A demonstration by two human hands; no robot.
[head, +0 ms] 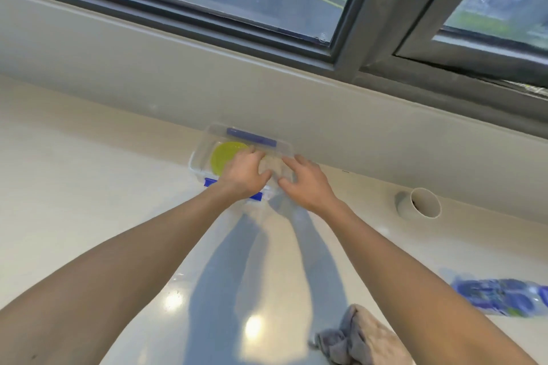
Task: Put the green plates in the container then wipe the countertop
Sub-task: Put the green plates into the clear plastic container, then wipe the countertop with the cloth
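Note:
A clear plastic container [207,136] with blue clips stands on the white countertop [89,187] against the back wall. A green plate [221,154] lies inside it, seen through the transparent lid. My left hand [243,176] rests flat on the lid over the near blue clip. My right hand [307,182] lies on the container's right end with fingers spread. Both palms face down on the lid. A crumpled grey and beige cloth [360,338] sits on the counter near the front, under my right forearm.
A short grey pipe stub [418,203] sticks up from the counter to the right of the container. A blue-labelled plastic bottle [501,296] lies on its side at the far right. A window with a dark frame [350,47] runs above the back wall.

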